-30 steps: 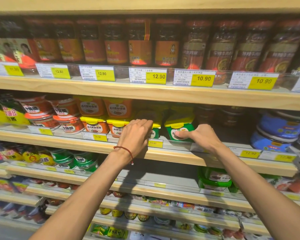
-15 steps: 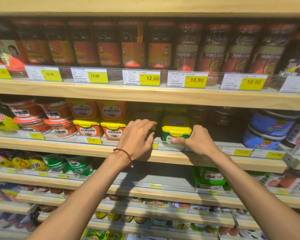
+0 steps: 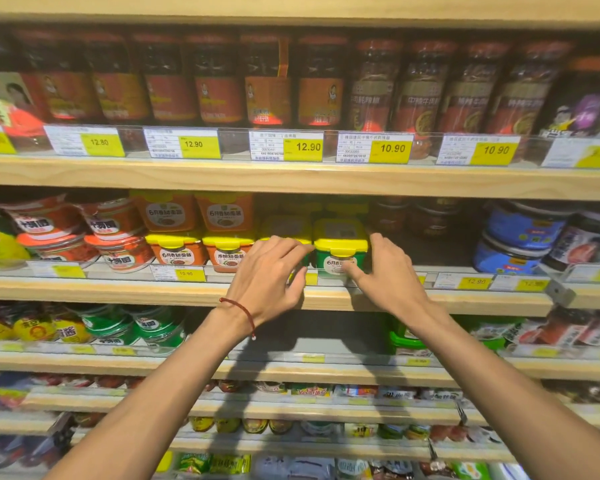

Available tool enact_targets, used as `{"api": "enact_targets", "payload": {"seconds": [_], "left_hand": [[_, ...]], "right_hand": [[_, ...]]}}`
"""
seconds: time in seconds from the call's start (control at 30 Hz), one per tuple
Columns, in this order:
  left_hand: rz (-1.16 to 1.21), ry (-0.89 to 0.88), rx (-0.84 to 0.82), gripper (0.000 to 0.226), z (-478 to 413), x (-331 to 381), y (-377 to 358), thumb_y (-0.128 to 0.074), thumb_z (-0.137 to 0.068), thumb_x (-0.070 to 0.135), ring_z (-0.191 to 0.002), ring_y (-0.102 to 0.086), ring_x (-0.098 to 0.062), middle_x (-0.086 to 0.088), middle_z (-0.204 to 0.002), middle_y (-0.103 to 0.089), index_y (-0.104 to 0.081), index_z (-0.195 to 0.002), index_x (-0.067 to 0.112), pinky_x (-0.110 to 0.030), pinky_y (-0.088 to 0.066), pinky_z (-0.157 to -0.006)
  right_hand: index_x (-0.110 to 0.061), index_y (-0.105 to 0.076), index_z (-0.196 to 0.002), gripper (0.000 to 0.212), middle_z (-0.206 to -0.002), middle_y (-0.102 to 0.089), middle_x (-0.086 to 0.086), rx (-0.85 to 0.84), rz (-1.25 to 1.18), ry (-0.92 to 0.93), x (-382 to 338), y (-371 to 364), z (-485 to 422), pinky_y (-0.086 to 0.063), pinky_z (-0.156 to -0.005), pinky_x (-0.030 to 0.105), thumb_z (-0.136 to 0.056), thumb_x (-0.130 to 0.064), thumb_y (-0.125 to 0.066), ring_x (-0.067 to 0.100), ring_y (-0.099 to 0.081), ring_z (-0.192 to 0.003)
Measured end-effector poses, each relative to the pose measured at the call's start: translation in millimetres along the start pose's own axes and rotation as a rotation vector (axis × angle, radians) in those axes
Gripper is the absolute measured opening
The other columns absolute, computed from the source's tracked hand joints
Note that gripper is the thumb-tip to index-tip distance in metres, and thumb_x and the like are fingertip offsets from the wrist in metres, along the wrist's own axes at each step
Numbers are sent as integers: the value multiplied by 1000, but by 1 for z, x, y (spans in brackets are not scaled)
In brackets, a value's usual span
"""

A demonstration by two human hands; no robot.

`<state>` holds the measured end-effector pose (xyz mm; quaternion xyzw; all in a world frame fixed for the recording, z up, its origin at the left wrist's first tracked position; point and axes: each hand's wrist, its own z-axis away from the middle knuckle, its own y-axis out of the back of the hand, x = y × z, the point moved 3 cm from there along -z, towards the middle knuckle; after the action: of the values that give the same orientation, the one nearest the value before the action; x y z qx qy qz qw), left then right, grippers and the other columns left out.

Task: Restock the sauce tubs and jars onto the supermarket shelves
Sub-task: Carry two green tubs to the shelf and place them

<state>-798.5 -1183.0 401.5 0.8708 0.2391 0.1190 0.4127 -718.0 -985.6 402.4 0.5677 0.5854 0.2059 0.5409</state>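
Tub [image 3: 340,245] with yellow lid gripped by right hand [image 3: 390,273]; left hand [image 3: 267,275] curled, seemingly round neighbouring tub [image 3: 286,227].

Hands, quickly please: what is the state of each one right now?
Left hand: grips a half-hidden tub.
Right hand: grips the green tub.

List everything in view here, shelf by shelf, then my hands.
jars: a row, dark with red-orange labels, top shelf.
price tags: many, yellow, shelf edges.
red tubs: four, round, stacked, middle shelf left.
orange tubs: four, stacked in pairs, beside them.
left green tub: one, yellow lid, mostly hidden.
right green tub: one, yellow lid, middle shelf centre.
blue tubs: two, stacked, middle shelf right.
left hand: fingers curled over left green tub.
right hand: grips right green tub.
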Motion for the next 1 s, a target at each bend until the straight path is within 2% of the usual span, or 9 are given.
{"api": "enact_targets", "payload": {"seconds": [0.07, 0.1, 0.2, 0.27, 0.5, 0.67, 0.8, 0.93, 1.0], "left_hand": [[-6, -39, -64, 38, 6, 7, -2, -58, -90, 29, -97, -59, -21, -1, -113, -68, -65, -126, 16, -37, -49, -77], [-6, -55, -92, 39, 8, 11, -3, -57, -90, 30, -96, -59, -21, -1, -114, -68, -64, -126, 17, -37, -49, -77], [13, -98, -163, 40, 15, 28, -9, -54, -89, 35, -93, -58, -21, 0, -110, -66, -63, -124, 19, -37, -48, -75], [11, -131, -207, 40, 20, 45, -16, -49, -90, 39, -94, -57, -23, 1, -110, -65, -61, -123, 21, -38, -46, -76], [22, -346, -405, 48, 26, 145, -53, -39, -93, 48, -105, -60, -26, -1, -116, -66, -62, -126, 22, -41, -45, -82], [81, -430, -499, 48, 21, 235, -85, -39, -98, 49, -116, -56, -28, -4, -129, -59, -52, -137, 24, -41, -43, -88], [146, -413, -603, 57, 23, 326, -123, -38, -99, 52, -127, -50, -29, -3, -141, -53, -38, -150, 26, -43, -41, -97], [231, -440, -645, 60, 28, 432, -154, -35, -96, 53, -123, -55, -30, -3, -137, -59, -47, -146, 23, -43, -44, -96], [257, -484, -683, 55, 29, 486, -168, -40, -100, 51, -127, -52, -28, 0, -140, -55, -43, -148, 25, -41, -41, -99]], "right_hand": [[-13, -53, -135, 47, -132, -59, 6, 144, -7, 87, -4, 3, 23, -44, -98, 38, -95, -32, -67, 26, -54, -121], [-13, -55, -135, 46, -133, -59, 5, 197, 2, 119, -6, 4, 36, -44, -100, 38, -94, -27, -66, 25, -54, -122], [-11, -63, -123, 34, -120, -64, 6, 285, 93, 144, -2, 1, 73, -49, -95, 42, -93, -26, -64, 27, -57, -110], [-11, -65, -120, 34, -117, -64, 6, 267, 175, 114, 5, -1, 98, -50, -92, 44, -94, -31, -59, 28, -57, -107], [-10, -58, -138, 57, -132, -61, 8, 88, 341, -173, 69, 11, 184, -51, -98, 45, -96, -47, -45, 28, -53, -122], [-9, -60, -135, 58, -123, -65, 9, 97, 330, -339, 134, 36, 250, -53, -86, 41, -93, -48, -49, 31, -59, -111], [-9, -61, -131, 49, -121, -65, 10, 141, 281, -489, 194, 61, 312, -54, -85, 42, -91, -38, -66, 34, -60, -109], [-7, -64, -129, 51, -121, -67, 13, 132, 303, -646, 271, 90, 380, -57, -80, 43, -89, -38, -71, 37, -65, -108], [-7, -63, -132, 53, -122, -67, 13, 118, 314, -706, 311, 110, 412, -57, -83, 44, -90, -40, -68, 37, -64, -110]]}}
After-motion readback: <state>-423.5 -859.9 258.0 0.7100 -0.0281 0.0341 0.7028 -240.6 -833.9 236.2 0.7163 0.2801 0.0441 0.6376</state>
